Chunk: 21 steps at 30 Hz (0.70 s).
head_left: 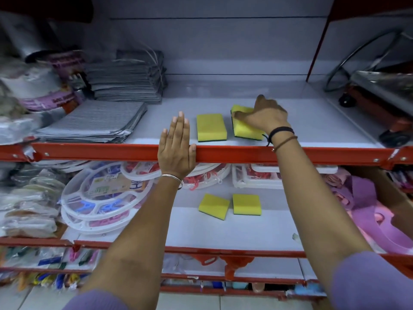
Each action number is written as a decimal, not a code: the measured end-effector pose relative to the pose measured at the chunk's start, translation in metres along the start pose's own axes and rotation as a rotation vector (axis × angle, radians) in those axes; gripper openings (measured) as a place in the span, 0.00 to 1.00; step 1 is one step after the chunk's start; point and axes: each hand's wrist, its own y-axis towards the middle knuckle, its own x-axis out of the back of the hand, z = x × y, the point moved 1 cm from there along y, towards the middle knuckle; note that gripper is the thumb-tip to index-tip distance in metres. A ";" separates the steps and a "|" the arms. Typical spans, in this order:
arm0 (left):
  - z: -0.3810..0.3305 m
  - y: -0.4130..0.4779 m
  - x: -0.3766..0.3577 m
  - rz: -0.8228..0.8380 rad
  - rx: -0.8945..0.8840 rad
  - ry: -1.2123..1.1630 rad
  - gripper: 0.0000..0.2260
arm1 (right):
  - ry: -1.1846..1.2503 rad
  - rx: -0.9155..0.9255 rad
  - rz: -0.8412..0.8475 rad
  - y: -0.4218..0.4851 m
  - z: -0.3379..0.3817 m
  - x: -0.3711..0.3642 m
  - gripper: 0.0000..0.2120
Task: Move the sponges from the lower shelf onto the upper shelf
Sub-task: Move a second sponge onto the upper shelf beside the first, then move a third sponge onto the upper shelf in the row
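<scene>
Two yellow sponges with green undersides lie on the upper shelf (301,121). One sponge (211,127) rests flat near the front. The other sponge (245,129) lies to its right, and my right hand (263,115) grips its far end. My left hand (176,146) lies flat on the upper shelf's red front rail (234,153), fingers straight, holding nothing. On the lower shelf (223,229) two more yellow sponges sit side by side: a tilted sponge (214,206) and a straight sponge (246,204).
Stacks of grey cloths (98,121) fill the upper shelf's left. A metal trolley with wheels (380,101) stands at the right. Round white plastic hangers (98,198) crowd the lower shelf's left and back, and purple items (368,211) sit at its right.
</scene>
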 end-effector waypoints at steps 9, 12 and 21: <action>0.001 -0.001 -0.005 -0.099 -0.025 -0.002 0.26 | 0.032 -0.032 -0.073 -0.006 -0.007 -0.019 0.32; 0.000 -0.002 -0.004 -0.088 -0.009 -0.005 0.26 | 0.253 0.118 -0.267 -0.043 -0.008 -0.008 0.22; -0.003 0.000 -0.001 -0.090 -0.001 -0.009 0.25 | 0.517 0.477 -0.291 -0.160 -0.021 -0.104 0.10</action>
